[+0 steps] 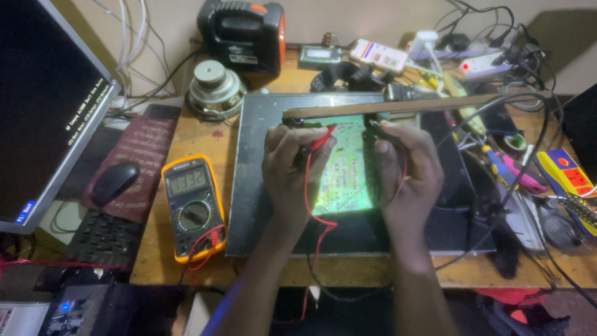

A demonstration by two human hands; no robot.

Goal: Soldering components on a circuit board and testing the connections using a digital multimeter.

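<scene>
**Desk:** What do you have nearest the camera?

**Me:** Two forearms come up from the bottom edge. My left hand (291, 168) has its fingers closed around a red probe (321, 140), whose tip is pressed down at the top of a green circuit board (345, 171). The red lead (313, 211) trails back under that wrist towards me.

**Desk:** And the other hand?

**Me:** My right hand (407, 171) sits just beside the left, with the board lit up between them. Its fingers are curled together at the board's right edge. I think it pinches a dark probe there, but I cannot tell for sure; the tip is hidden.

**Desk:** Where does the board lie?

**Me:** Flat on a dark mat (255, 186) that lies under both hands. Left of my left hand, well apart, a yellow multimeter (193, 208) lies on the wooden table (155, 249), with red wire looped at its lower end.

**Desk:** Beyond the hands?

**Me:** Just past the fingertips, a long lamp bar (398, 106) crosses above the board's top edge. Farther out to the left stand a round speaker (214, 87) and a black box with orange trim (242, 34). A white power strip (491, 62) with tangled cables lies far beyond my right hand.
</scene>
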